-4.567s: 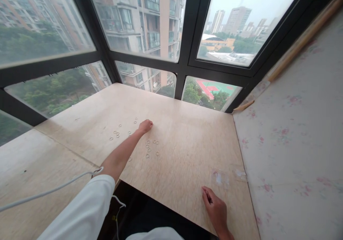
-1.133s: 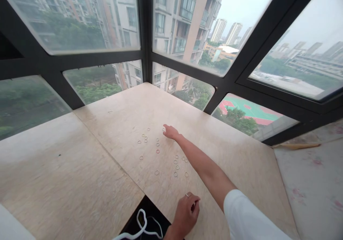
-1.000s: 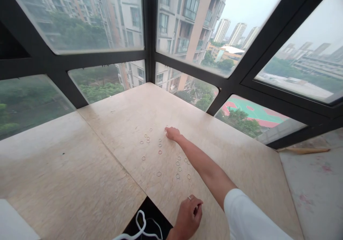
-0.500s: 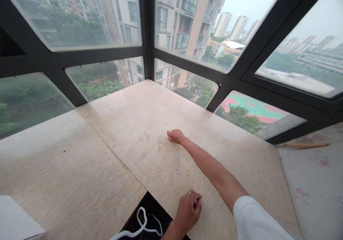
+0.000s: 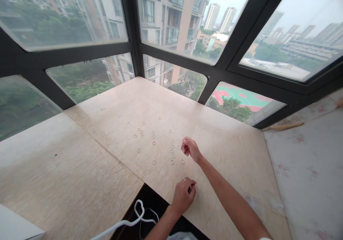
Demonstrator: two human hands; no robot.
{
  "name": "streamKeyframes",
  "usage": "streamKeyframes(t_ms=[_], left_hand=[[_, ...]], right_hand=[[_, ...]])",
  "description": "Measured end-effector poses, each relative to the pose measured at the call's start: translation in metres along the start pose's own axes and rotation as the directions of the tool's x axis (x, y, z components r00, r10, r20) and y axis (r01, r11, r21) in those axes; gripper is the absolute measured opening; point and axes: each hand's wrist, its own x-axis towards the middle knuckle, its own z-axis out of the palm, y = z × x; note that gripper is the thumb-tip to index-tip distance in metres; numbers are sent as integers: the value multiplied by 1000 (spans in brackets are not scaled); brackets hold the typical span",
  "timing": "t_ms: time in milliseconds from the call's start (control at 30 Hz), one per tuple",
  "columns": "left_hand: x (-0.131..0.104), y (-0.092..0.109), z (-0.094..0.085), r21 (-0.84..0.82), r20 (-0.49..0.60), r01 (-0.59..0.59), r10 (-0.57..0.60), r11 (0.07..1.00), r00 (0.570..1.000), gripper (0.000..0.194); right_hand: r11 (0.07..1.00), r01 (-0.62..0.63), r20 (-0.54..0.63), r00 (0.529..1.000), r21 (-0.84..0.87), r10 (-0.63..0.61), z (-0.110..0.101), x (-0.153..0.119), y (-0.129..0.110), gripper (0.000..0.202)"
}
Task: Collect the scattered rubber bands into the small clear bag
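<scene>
Several thin, small rings lie scattered over the pale marble-patterned surface (image 5: 112, 182), most of them pale or greyish; one red ring (image 5: 154, 143) stands out. My right hand (image 5: 189, 147) is closed, fingertips pointing down close beside a pale ring (image 5: 179, 147) at the right of the scatter. Whether something is between those fingertips is too small to make out. Nearer to me, my left hand (image 5: 184, 193) rests with curled fingers, thumb against the forefinger; what it holds, if anything, is hidden. A band (image 5: 184, 179) is worn on one of its fingers.
A white cord (image 5: 118, 225) runs over a black panel (image 5: 134, 211) at the front edge. At the lower left is a white box (image 5: 16, 224). Dark-framed windows (image 5: 136, 63) border the far sides, and a floral-patterned wall (image 5: 302, 168) is on the right.
My right hand has come back towards me and to the right, uncovering a ring where it was. My left hand stays curled. The whole view has shifted a little.
</scene>
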Motion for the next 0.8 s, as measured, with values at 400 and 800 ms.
streamKeyframes(t_ms=[400, 800], left_hand=[[-2, 0, -2, 5, 46, -49, 49, 999, 998, 18], [-1, 0, 1, 47, 12, -67, 66, 997, 998, 18]], right_hand=[[971, -147, -429, 877, 188, 216, -53, -155, 28, 34], [971, -64, -670, 713, 229, 204, -80, -254, 43, 36]])
